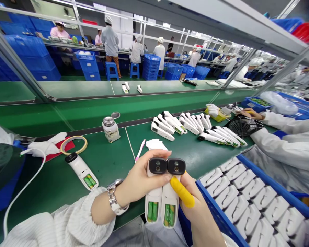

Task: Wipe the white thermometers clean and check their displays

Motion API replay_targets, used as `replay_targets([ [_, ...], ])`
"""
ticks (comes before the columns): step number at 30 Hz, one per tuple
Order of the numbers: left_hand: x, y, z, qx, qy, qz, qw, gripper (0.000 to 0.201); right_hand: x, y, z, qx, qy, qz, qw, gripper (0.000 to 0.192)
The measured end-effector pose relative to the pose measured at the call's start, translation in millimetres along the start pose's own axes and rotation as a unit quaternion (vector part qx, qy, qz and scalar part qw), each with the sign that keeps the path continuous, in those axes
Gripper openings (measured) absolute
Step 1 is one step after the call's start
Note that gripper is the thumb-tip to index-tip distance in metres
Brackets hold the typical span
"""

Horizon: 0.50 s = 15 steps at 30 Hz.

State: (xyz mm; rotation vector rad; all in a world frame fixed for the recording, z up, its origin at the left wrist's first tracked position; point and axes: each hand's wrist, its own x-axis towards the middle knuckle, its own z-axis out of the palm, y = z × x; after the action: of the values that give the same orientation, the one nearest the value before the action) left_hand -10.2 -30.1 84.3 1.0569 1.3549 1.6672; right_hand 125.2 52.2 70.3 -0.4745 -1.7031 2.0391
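Observation:
Two white hand-held devices with black heads and open battery bays showing green batteries stand side by side in front of me. My left hand grips the left device; a metal watch sits on that wrist. My right hand, with a yellow finger cot on one finger, holds the right device. Both black heads face the camera.
Another device lies on the green bench at left, near a tape ring, a small bottle and a pink pen. Several devices lie in a row beyond. A blue tray holds white covers. A co-worker's sleeve and a fan are at right.

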Motion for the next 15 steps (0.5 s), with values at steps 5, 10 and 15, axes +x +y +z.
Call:
replay_targets([
  [5, 0, 3, -3.2, 0.058, 0.037, 0.026, 0.997, 0.054, -3, 11, -5, 0.005, 0.000, 0.013, 1.000, 0.027],
  [10, 3, 14, -11.9, 0.055, -0.023, 0.019, 0.998, 0.037, -3, 6, -2, 0.021, -0.048, 0.013, 0.999, 0.030],
  [15, 1, 24, -15.0, 0.071, -0.024, 0.011, 0.997, 0.039, -10, 4, -5, 0.001, -0.070, 0.003, 0.998, 0.030],
])
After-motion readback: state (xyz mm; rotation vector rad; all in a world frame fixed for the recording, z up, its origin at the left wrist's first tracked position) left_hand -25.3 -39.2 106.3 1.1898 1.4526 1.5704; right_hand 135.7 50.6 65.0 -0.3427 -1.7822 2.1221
